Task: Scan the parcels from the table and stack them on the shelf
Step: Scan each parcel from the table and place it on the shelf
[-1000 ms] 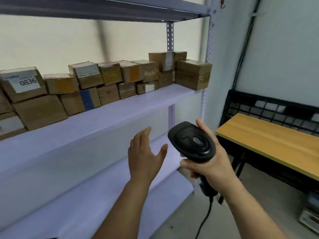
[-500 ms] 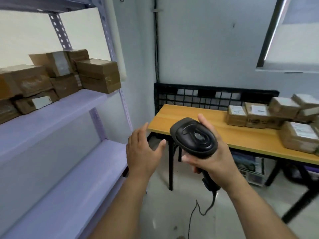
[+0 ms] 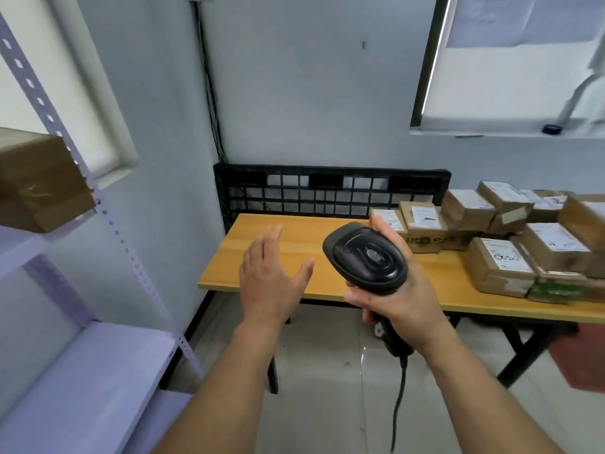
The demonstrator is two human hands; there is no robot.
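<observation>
My right hand [image 3: 397,298] grips the handle of a black barcode scanner [image 3: 366,257], its cable hanging toward the floor. My left hand [image 3: 270,278] is held out empty with fingers spread, in front of the bare left end of the wooden table [image 3: 288,253]. Several brown cardboard parcels [image 3: 501,267] with white labels are piled on the table's right part, beyond the scanner. At the far left stands the white metal shelf [image 3: 75,375], with one brown parcel [image 3: 36,181] at the end of its upper board.
A black plastic grid panel [image 3: 327,194] leans against the wall behind the table. A black cable [image 3: 209,93] runs down the wall corner. A window [image 3: 510,63] is at the upper right. A red-brown object [image 3: 579,358] sits on the tiled floor under the table.
The view has swung right from the shelf to the table. The shelf's parcels have slid out of sight and the table's parcels have come into view. Both hands keep their pose.
</observation>
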